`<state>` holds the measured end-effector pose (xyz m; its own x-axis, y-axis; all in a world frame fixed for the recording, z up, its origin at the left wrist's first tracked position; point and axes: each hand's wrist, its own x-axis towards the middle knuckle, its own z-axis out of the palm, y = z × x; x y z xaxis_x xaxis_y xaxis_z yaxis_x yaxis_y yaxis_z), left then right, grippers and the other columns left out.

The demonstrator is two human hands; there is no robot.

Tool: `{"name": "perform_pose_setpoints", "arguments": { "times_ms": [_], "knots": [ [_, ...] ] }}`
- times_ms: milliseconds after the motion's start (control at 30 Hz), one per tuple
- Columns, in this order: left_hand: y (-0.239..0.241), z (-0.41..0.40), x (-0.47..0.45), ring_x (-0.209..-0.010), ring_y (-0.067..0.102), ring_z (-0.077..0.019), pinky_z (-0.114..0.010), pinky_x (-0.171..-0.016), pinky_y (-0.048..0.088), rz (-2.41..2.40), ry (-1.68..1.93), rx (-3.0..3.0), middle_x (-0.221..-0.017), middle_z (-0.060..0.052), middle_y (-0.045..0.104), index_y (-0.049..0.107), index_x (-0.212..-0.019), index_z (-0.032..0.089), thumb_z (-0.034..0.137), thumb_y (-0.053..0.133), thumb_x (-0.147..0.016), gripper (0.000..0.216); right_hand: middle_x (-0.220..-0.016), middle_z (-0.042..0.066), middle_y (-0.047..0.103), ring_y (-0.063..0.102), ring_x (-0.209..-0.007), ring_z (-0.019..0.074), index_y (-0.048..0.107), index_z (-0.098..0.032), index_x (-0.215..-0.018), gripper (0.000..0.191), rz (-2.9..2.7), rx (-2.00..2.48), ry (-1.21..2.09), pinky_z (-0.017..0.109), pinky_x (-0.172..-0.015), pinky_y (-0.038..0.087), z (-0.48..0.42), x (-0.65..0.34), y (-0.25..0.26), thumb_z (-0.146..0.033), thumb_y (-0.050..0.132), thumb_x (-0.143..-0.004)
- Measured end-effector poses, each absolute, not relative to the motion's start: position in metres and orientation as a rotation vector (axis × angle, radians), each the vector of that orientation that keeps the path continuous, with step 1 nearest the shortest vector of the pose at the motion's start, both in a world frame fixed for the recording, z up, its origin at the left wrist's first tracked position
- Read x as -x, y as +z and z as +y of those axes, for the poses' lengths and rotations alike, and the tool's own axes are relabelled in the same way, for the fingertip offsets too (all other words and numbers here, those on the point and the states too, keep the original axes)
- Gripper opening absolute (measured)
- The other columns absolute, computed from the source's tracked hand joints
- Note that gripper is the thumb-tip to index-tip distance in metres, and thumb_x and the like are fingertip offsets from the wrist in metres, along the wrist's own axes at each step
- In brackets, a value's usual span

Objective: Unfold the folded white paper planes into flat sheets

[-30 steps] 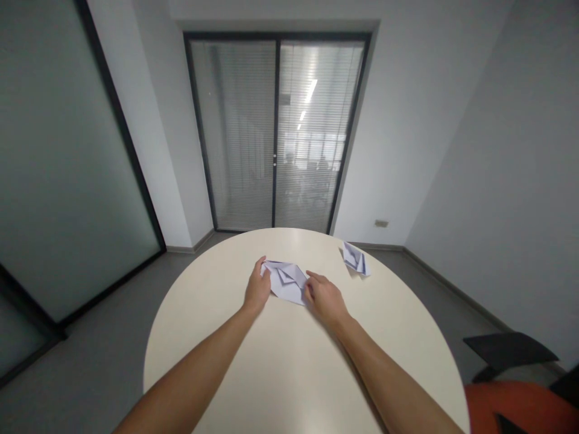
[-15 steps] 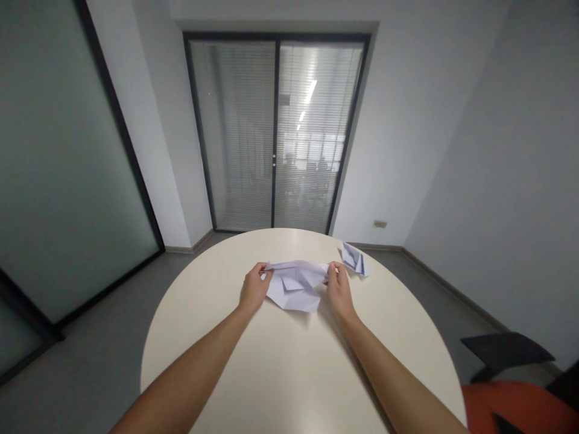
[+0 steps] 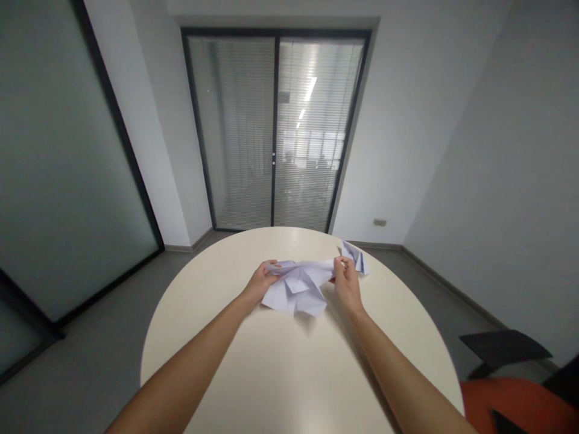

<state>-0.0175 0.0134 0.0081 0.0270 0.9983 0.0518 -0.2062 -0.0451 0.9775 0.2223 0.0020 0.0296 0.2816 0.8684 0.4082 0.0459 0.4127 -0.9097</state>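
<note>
The left hand (image 3: 259, 283) and right hand (image 3: 347, 283) are each pinching an end of the creased paper (image 3: 298, 286), holding it just above the tabletop (image 3: 271, 361). It looks light, limp and easily torn, best gripped at its edges.

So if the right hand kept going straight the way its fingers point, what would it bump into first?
Probably the small folded paper just beyond the right hand, which grips the creased sheet; depth is unclear.

The fingers (image 3: 270, 272) of the left hand (image 3: 261, 283) partly tuck behind the folded paper (image 3: 297, 286). Just beyond the right hand's (image 3: 347, 283) fingers (image 3: 342, 265), a second folded paper (image 3: 357, 258) is partly covered. Both forearms and the table (image 3: 280, 374) run off the bottom edge.
</note>
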Motion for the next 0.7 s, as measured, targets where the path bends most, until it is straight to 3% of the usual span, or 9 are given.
{"name": "perform_pose_setpoints", "arguments": {
  "times_ms": [167, 267, 367, 700],
  "knots": [
    [0.011, 0.004, 0.005, -0.098, 0.069, -0.0245, -0.034, -0.085, 0.053, 0.989, 1.275, -1.173, -0.115, -0.012, 0.071, 0.058, -0.122, 0.018, 0.032, 0.089, -0.064, 0.068, -0.060, -0.007, 0.044, 0.043, -0.050, 0.0129, 0.051, -0.025, -0.099, 0.040, -1.089, 1.006, 0.720, 0.024, -0.045, 0.033, 0.003, -0.215, 0.030, -0.064, 0.055, -0.087],
    [0.013, 0.000, 0.001, -0.101, 0.068, -0.0262, -0.036, -0.089, 0.053, 0.891, 1.252, -1.148, -0.119, -0.013, 0.070, 0.056, -0.125, 0.018, 0.030, 0.092, -0.059, 0.076, -0.059, -0.008, 0.043, 0.040, -0.047, 0.0134, 0.048, -0.027, -0.114, 0.046, -1.043, 1.009, 0.715, 0.024, -0.043, 0.030, 0.005, -0.215, 0.029, -0.062, 0.057, -0.086],
    [0.017, -0.004, 0.001, -0.104, 0.068, -0.0289, -0.040, -0.090, 0.053, 0.743, 1.176, -1.121, -0.121, -0.016, 0.068, 0.059, -0.121, 0.015, 0.029, 0.091, -0.059, 0.071, -0.061, -0.008, 0.044, 0.039, -0.046, 0.0140, 0.045, -0.027, -0.124, 0.052, -1.040, 1.032, 0.659, 0.026, -0.045, 0.030, 0.007, -0.220, 0.027, -0.062, 0.055, -0.087],
    [0.026, -0.017, 0.005, -0.118, 0.061, -0.0310, -0.039, -0.095, 0.050, 0.513, 0.866, -1.204, -0.124, -0.015, 0.066, 0.061, -0.123, 0.017, 0.008, 0.081, -0.058, 0.068, -0.065, -0.005, 0.044, 0.036, -0.049, 0.0137, 0.052, -0.023, -0.120, 0.051, -1.076, 1.043, 0.488, 0.027, -0.048, 0.027, 0.003, -0.219, 0.037, -0.064, 0.049, -0.090]
  ]
}}
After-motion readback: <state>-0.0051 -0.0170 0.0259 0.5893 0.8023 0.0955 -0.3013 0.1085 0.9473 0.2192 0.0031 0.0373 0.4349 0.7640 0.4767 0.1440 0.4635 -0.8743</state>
